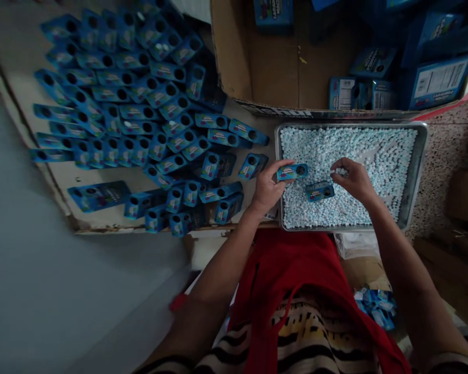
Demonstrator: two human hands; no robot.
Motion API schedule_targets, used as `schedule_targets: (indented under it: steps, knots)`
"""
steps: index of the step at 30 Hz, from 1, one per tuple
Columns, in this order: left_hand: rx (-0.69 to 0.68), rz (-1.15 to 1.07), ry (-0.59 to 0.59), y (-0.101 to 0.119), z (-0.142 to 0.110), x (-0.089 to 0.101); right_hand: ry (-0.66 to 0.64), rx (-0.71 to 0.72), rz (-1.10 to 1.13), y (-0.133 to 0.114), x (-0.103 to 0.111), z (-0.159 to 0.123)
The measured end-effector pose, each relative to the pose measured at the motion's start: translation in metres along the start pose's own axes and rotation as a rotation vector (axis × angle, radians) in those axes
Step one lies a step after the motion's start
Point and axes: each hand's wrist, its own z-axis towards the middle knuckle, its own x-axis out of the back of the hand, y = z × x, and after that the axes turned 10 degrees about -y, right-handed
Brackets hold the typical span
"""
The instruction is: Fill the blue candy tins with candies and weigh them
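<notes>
My left hand (268, 188) grips a small blue candy box (292, 172) over the left side of a metal tray (421, 176). The box has a dark round spot near its right end. White and pale blue candies (346, 208) cover most of the tray's bottom. Closed around a few of these candies, my right hand (352, 179) is just above the layer, to the right of the held box. Between and slightly below my hands, another small blue box (320, 191) lies on the candies.
A large cardboard carton (272, 78) holding blue boxes stands behind the tray. Many small blue boxes (112, 124) crowd the table on the left. Below the table edge, blue packets (377, 306) sit near my right forearm. Brown cartons (465, 195) are at the far right.
</notes>
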Motion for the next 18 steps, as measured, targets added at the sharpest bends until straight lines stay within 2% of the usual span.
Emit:
schedule_targets:
  steps: [4, 7, 9, 11, 14, 16, 18]
  knots:
    - [-0.026, 0.044, 0.040, 0.003, -0.003, -0.003, 0.064, 0.032, -0.022, -0.033, 0.005, -0.001]
    - [-0.040, 0.027, 0.057, 0.004, -0.002, -0.007, 0.009, 0.101, 0.004, -0.056, 0.003, 0.005]
    - [-0.022, 0.021, 0.078, 0.006, -0.004, -0.010, -0.029, 0.120, -0.031, -0.061, 0.002, 0.013]
    - [0.012, 0.029, 0.128, 0.010, -0.014, -0.009, -0.021, 0.110, -0.101, -0.054, 0.004, 0.021]
    - [0.096, 0.080, 0.266, 0.014, -0.050, 0.001, 0.014, 0.066, -0.283, -0.025, 0.014, 0.027]
    - [0.167, 0.151, 0.327, 0.012, -0.082, 0.012, -0.045, 0.046, -0.409, -0.002, 0.021, 0.021]
    - [0.220, 0.231, 0.344, 0.004, -0.109, 0.023, -0.177, 0.060, -0.458, 0.017, 0.026, 0.005]
